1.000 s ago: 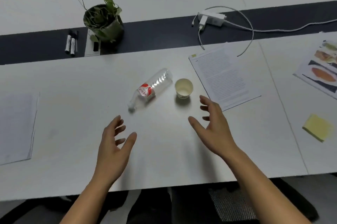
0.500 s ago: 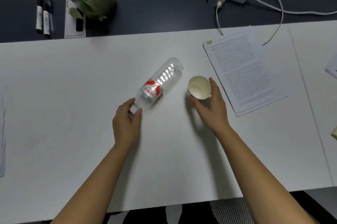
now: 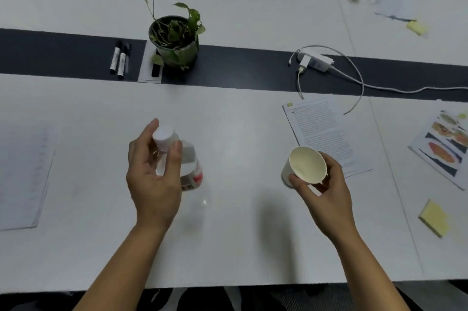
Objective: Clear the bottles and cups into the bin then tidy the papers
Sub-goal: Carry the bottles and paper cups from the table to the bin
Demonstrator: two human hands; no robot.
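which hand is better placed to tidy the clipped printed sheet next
Right. The right hand, holding the paper cup, is beside the clipped sheet; the left hand grips the bottle farther off.

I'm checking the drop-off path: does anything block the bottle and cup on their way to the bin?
Cannot tell: no bin is in view. The left hand grips the bottle and the right hand grips the paper cup, both above bare table; nothing visible stands close beside them.

Dim even overhead light, soft shadows, slight blur, wide-angle edge distortion
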